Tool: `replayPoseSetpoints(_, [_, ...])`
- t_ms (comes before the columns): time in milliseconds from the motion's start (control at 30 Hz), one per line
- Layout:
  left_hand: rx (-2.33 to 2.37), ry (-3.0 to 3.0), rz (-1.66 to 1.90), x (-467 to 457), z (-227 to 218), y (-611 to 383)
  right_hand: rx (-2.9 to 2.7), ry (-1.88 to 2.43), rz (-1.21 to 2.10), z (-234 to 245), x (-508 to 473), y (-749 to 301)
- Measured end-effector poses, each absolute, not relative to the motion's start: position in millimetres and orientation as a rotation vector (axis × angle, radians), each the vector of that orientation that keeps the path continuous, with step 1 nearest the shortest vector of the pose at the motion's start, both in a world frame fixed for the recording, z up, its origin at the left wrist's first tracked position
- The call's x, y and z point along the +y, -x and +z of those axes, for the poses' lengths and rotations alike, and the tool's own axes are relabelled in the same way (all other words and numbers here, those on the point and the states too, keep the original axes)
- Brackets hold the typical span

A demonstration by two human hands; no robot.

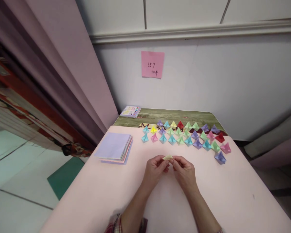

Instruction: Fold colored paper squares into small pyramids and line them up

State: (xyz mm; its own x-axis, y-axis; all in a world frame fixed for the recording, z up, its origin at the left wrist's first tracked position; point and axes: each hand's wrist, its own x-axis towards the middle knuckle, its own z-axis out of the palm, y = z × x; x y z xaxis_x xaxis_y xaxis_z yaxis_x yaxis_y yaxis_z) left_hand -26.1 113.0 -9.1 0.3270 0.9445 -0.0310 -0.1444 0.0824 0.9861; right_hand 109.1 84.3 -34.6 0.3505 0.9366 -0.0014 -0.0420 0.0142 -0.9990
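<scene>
Between my hands is a small pale-yellow folded paper (168,157), pinched at both ends just above the table. My left hand (156,165) grips its left side with thumb and fingers. On the other side, my right hand (183,166) pinches the right end, the two thumbs close together. Part of the paper is hidden by the fingertips. Beyond the hands stand several rows of folded paper boats in many colours, among them a light-green boat (180,140), a teal boat (188,141) and, at the right end, a purple-blue boat (220,157).
A stack of coloured paper sheets (113,146) lies on the left of the pink-covered table (126,191). At the far left corner sits a printed packet (131,111). A pink note (152,64) is stuck on the wall behind. A curtain (87,64) hangs at the left.
</scene>
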Motion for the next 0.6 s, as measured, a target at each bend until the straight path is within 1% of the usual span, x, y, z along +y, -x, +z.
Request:
replayPoseSetpoints(233, [0.894,-1.063,1.117,111.0,-14.1,21.7,-0.839,1.203,1.131,-31.8,84.4,-105.0])
replayPoseSetpoints(433, [0.772,-0.991,1.126,111.7,-10.6,22.6,-0.838,1.185,1.068,-31.4,83.6,-106.3])
replayPoseSetpoints(600, [0.782,-0.985,1.147,111.2,-4.0,23.7,-0.863,1.118,1.052,-30.0,83.4,-107.0])
